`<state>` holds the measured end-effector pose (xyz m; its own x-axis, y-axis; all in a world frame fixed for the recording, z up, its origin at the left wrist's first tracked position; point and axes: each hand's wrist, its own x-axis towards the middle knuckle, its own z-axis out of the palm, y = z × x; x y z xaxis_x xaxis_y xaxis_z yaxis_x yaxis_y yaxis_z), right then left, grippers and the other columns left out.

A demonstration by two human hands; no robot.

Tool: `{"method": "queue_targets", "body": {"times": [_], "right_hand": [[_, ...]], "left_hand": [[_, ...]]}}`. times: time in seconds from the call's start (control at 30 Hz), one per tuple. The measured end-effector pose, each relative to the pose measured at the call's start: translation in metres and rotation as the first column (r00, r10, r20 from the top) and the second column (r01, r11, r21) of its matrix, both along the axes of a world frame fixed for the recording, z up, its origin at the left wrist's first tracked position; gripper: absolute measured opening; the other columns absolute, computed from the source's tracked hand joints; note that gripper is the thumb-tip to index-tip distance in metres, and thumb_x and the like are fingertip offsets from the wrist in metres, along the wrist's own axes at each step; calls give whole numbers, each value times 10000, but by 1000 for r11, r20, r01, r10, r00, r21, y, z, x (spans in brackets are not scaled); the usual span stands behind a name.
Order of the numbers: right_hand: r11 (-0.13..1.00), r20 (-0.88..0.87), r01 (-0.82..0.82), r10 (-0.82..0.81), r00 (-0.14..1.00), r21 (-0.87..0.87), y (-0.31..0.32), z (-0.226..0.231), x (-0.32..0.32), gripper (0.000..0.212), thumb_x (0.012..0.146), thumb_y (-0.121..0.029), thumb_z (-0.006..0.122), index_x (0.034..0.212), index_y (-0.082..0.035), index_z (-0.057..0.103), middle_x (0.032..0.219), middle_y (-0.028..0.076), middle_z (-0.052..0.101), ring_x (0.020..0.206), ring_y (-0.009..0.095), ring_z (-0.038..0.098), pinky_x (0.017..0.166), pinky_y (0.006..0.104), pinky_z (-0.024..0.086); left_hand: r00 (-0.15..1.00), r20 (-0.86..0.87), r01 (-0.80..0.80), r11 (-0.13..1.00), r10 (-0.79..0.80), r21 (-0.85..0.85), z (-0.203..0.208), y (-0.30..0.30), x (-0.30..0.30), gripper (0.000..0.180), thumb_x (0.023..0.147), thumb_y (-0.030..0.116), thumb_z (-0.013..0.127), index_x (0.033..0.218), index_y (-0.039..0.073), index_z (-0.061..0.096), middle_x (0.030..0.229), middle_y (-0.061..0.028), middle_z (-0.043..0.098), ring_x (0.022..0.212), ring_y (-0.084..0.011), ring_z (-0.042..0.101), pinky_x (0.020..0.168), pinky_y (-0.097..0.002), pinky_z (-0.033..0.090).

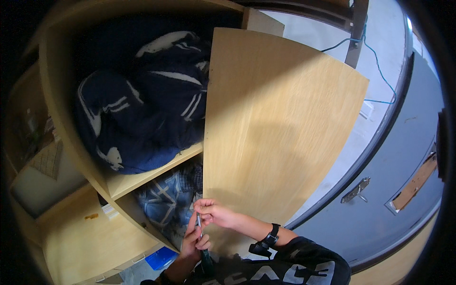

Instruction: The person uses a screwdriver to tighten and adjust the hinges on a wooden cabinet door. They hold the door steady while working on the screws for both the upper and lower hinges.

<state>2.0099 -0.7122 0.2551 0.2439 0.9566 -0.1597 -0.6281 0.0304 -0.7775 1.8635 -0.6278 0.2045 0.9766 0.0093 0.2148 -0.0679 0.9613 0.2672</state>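
Observation:
My left hand [191, 241] is closed around a screwdriver [198, 221], whose thin metal shaft points up and whose dark green handle hangs below the fingers. At the shaft's upper end the fingers of my right hand [213, 213] are pinched together. Anything small between those fingertips is hidden. Both hands are in front of the lower edge of a pale wooden door panel [280, 118], beside the cabinet's lower compartment. Folded blue patterned cloth [166, 199] lies in that compartment.
A dark blue bundle with white stripes [142, 104] fills the upper compartment of the wooden cabinet [61, 99]. Below left is a wooden desk surface [95, 228], with a blue object [160, 258] near it. A grey door [380, 166] with a metal handle stands right.

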Motion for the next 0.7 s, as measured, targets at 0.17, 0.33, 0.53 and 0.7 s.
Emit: {"method": "queue_targets", "body": {"times": [0.17, 0.33, 0.53, 0.7], "right_hand": [[999, 79, 34, -32, 996, -34, -7, 9, 2, 121, 900, -205, 554, 940, -93, 531, 628, -45, 407, 553, 59, 401, 526, 260, 432], [1000, 4, -25, 25, 1000, -2, -17, 1, 5, 128, 886, -213, 576, 913, -93, 542, 694, -32, 487, 576, 70, 401, 540, 249, 408], [1000, 23, -17, 17, 1000, 13, -27, 4, 3, 108, 875, -192, 591, 909, -92, 567, 760, -34, 516, 621, 56, 406, 560, 195, 343], [893, 918, 418, -294, 265, 166, -76, 158, 25, 147, 826, -142, 624, 945, -75, 571, 803, 0, 544, 728, 95, 512, 644, 233, 418]], "left_hand": [[997, -77, -18, 999, 22, 50, 8, -11, 5, 468, 971, 167, 355, 1412, 232, 212, 1083, 23, 545, 472, -50, 325, 453, -204, 355], [996, -85, 44, 994, -36, 96, 5, -14, -6, 476, 981, 215, 339, 1427, 238, 173, 1087, -54, 471, 502, -66, 367, 439, -226, 327], [963, 6, 270, 963, -270, -10, 7, -11, -5, 529, 989, 299, 291, 1429, 326, -3, 699, -24, 495, 336, -87, 333, 345, -246, 289], [980, 189, -171, 757, 65, 631, 86, 44, -5, 544, 961, 141, 374, 1440, 187, 121, 584, -62, 486, 349, -112, 383, 324, -226, 293]]}}
